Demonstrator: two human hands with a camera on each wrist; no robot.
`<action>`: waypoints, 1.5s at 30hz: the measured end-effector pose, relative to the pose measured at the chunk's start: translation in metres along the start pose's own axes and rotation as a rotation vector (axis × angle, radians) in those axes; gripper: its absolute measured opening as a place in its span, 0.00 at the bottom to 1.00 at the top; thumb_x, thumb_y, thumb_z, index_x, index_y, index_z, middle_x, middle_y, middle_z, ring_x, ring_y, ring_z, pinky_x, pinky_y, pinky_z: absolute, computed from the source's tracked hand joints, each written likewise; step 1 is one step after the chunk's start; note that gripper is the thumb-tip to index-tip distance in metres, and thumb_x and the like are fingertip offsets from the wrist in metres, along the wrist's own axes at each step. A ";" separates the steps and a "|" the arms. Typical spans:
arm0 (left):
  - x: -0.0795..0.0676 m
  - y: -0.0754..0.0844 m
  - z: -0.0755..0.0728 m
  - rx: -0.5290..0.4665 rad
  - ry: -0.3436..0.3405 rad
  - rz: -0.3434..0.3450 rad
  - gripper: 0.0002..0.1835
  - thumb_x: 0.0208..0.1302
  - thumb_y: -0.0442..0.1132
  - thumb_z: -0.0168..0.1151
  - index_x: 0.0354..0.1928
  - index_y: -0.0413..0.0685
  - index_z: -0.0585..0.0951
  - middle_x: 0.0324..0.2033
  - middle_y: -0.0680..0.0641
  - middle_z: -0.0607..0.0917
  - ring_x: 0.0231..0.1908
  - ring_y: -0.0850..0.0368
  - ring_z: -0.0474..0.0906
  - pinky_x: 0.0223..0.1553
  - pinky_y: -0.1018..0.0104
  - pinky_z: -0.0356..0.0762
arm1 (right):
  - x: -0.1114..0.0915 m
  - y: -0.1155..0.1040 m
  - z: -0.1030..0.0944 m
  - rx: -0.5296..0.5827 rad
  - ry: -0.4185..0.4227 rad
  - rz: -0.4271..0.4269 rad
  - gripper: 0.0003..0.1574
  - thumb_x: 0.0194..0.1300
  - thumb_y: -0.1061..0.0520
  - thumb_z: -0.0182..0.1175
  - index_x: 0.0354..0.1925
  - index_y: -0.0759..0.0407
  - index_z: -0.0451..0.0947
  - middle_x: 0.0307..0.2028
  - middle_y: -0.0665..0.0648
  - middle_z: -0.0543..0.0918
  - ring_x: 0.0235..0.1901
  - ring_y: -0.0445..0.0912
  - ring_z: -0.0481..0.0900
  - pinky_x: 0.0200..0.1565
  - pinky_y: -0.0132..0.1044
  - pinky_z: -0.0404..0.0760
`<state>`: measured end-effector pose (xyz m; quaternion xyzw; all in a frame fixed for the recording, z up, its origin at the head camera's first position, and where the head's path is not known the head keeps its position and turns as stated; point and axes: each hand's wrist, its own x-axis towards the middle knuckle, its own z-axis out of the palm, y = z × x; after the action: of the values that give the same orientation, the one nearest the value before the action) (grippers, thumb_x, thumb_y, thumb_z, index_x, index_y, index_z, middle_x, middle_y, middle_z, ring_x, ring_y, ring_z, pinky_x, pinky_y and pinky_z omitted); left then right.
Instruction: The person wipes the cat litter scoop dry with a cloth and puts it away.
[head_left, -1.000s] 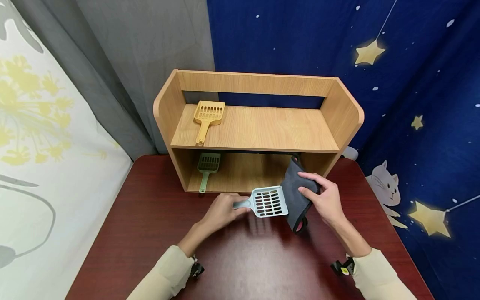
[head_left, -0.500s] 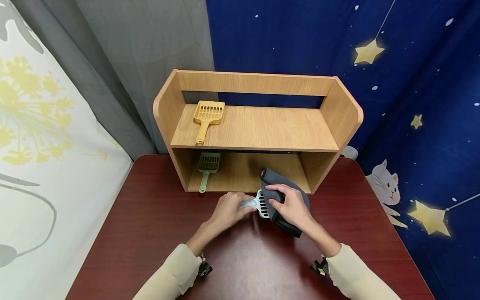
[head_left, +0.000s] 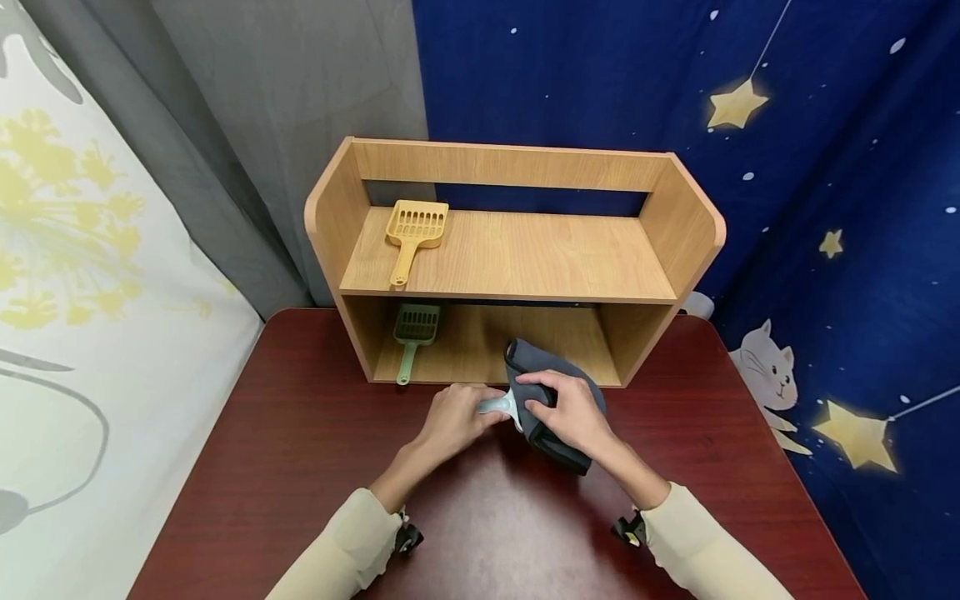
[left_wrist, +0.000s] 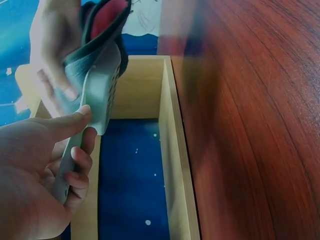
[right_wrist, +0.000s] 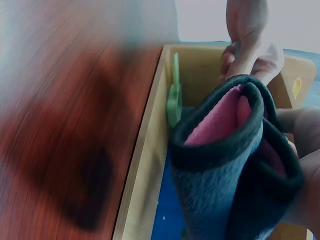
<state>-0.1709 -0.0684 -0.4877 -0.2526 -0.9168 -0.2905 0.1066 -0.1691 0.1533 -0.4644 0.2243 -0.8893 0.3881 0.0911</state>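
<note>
My left hand [head_left: 450, 423] grips the handle of a pale blue litter scoop [head_left: 495, 405], held sideways above the table in front of the shelf. A dark grey cloth [head_left: 534, 360] with black edging is folded over the scoop's slotted head, hiding most of it in the head view. Fingers and thumb of my right hand [head_left: 573, 412] hold the cloth against the scoop. Pink lining shows inside the folds of the cloth [right_wrist: 210, 185] in the right wrist view. From the left wrist, part of the slotted scoop head [left_wrist: 102, 92] is visible below the cloth.
A two-level wooden shelf [head_left: 510, 297] stands at the back of the dark red table [head_left: 315, 467]. One yellow litter scoop [head_left: 416, 225] lies on its upper level at left. Below it, a green litter scoop [head_left: 415, 327] lies on the lower level. Curtains hang behind.
My right hand has moved left with the cloth, from the scoop's front edge over its head toward the handle. The cloth now covers most of the slots. My left hand has shifted only slightly.
</note>
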 end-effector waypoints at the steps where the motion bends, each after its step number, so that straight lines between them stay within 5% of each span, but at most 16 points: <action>1: 0.000 -0.001 0.000 -0.002 0.004 0.003 0.15 0.59 0.44 0.81 0.48 0.49 0.93 0.39 0.50 0.93 0.33 0.57 0.86 0.30 0.59 0.79 | -0.001 0.002 -0.002 -0.016 -0.015 -0.012 0.25 0.57 0.68 0.76 0.54 0.54 0.90 0.50 0.54 0.91 0.53 0.52 0.87 0.54 0.50 0.83; 10: -0.003 -0.007 -0.003 -0.015 0.022 -0.013 0.16 0.58 0.45 0.82 0.47 0.50 0.93 0.41 0.51 0.93 0.35 0.56 0.88 0.32 0.56 0.80 | -0.003 0.015 -0.024 -0.061 -0.004 0.071 0.24 0.59 0.67 0.74 0.54 0.52 0.90 0.52 0.58 0.91 0.53 0.54 0.87 0.52 0.51 0.80; 19: -0.002 -0.002 0.002 -0.011 -0.002 0.003 0.16 0.59 0.45 0.81 0.48 0.49 0.93 0.39 0.50 0.93 0.32 0.57 0.85 0.31 0.59 0.79 | -0.001 0.004 0.001 0.003 -0.022 0.050 0.24 0.58 0.67 0.75 0.53 0.54 0.90 0.52 0.56 0.91 0.54 0.53 0.87 0.53 0.51 0.83; 28: -0.003 0.002 0.004 -0.031 -0.018 -0.002 0.16 0.61 0.44 0.80 0.49 0.45 0.92 0.39 0.48 0.93 0.30 0.57 0.85 0.28 0.66 0.76 | 0.005 -0.009 0.007 0.091 0.058 0.029 0.25 0.62 0.64 0.76 0.57 0.51 0.89 0.52 0.54 0.90 0.53 0.50 0.87 0.52 0.48 0.83; 37: -0.003 -0.003 0.000 -0.029 0.019 0.002 0.15 0.60 0.44 0.80 0.47 0.49 0.93 0.39 0.50 0.93 0.31 0.57 0.86 0.29 0.61 0.78 | 0.000 0.000 0.004 -0.048 -0.029 -0.024 0.23 0.59 0.68 0.74 0.54 0.56 0.89 0.50 0.56 0.90 0.52 0.53 0.87 0.52 0.51 0.83; 45: -0.002 -0.003 -0.002 -0.051 0.030 0.004 0.16 0.59 0.43 0.81 0.48 0.49 0.93 0.41 0.50 0.93 0.36 0.54 0.89 0.34 0.54 0.82 | -0.002 0.010 -0.014 -0.097 0.049 0.000 0.23 0.59 0.68 0.74 0.54 0.57 0.89 0.49 0.59 0.91 0.52 0.57 0.87 0.53 0.54 0.83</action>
<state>-0.1702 -0.0727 -0.4880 -0.2526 -0.9070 -0.3171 0.1142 -0.1722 0.1705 -0.4617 0.2098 -0.9046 0.3497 0.1237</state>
